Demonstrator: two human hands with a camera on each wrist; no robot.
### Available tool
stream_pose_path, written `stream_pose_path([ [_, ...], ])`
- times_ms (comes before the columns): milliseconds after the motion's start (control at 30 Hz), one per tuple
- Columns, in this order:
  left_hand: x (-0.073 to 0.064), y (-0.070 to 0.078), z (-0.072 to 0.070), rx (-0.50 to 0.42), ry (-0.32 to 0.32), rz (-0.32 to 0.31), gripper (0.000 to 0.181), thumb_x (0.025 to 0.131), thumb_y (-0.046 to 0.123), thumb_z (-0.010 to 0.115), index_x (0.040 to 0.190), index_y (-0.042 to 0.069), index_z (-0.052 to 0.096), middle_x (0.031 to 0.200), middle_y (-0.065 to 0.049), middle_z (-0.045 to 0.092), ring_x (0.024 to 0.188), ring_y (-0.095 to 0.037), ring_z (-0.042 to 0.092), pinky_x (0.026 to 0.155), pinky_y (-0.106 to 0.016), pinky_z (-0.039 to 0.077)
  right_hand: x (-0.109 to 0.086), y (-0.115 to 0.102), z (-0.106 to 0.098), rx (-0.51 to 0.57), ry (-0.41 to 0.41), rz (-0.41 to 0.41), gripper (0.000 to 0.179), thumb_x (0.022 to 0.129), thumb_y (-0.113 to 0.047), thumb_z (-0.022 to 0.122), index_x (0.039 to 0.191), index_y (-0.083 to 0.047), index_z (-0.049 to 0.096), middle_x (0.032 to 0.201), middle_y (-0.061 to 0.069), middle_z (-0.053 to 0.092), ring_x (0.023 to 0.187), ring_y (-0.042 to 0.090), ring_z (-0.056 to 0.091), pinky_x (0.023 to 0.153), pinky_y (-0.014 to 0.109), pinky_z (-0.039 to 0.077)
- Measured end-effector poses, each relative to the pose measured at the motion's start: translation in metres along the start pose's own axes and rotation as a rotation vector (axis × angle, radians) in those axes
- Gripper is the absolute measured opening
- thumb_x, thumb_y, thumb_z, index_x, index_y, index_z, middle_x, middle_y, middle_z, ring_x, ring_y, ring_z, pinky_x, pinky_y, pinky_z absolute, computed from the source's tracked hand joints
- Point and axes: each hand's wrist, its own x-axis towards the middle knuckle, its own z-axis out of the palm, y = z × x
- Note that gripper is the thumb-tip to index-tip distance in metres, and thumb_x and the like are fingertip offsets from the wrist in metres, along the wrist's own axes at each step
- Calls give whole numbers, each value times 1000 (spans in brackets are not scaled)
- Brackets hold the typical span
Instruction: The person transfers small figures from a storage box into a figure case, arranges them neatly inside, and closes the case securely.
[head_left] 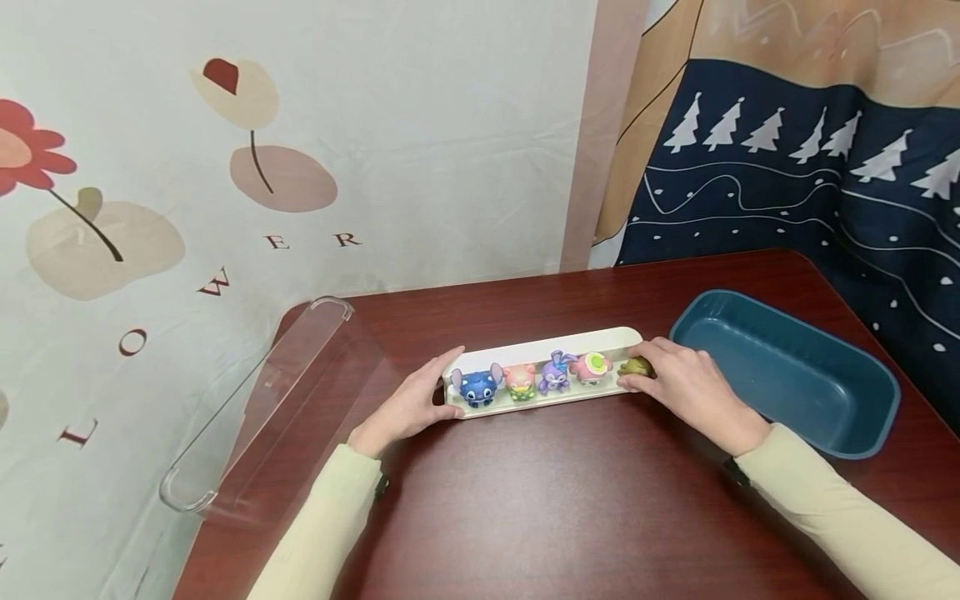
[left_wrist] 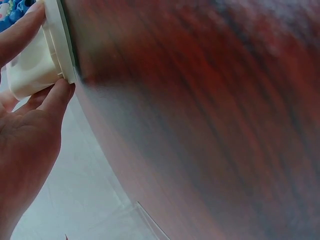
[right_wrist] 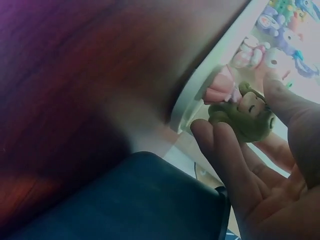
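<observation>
A long cream tray (head_left: 547, 346) on the table holds a row of small toy figurines. My left hand (head_left: 408, 402) grips its left end, thumb at the front and fingers behind. Beside the thumb sits a big-eared blue figurine (head_left: 478, 388), followed by a pink-and-green one (head_left: 520, 382), a purple rabbit-eared one (head_left: 556, 373) and a pink one with a white and green top (head_left: 592, 367). At the tray's right end, my right hand (head_left: 686, 379) pinches a figurine with green hair and a pink dress (right_wrist: 252, 115) between thumb and fingers.
A deep teal plastic bin (head_left: 885, 417) stands right of the tray, close to my right forearm. On the left, a long transparent cover (head_left: 262, 404) lies slanted near the table edge. Printed cloths (head_left: 450, 150) hang behind the dark red-brown table (head_left: 555, 500).
</observation>
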Motion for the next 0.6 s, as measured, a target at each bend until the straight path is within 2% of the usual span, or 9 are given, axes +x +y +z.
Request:
stream_pose_path([
  [333,0,0,0,-1,4,-1,98,82,14,89,162,11,33,160,-17,41,144,-33,44,118,-51,36,-3,2,4,48,-8,-8,51,82,-22,90,125,-3,70,104,14,71,80,24,62,67,41,59],
  [600,0,0,0,-7,0,-7,98,82,12,89,162,11,33,160,-17,41,144,-33,44,118,-51,36,-5,1,7,96,5,31,48,85,-14,87,127,-2,68,114,18,69,92,29,64,75,50,59],
])
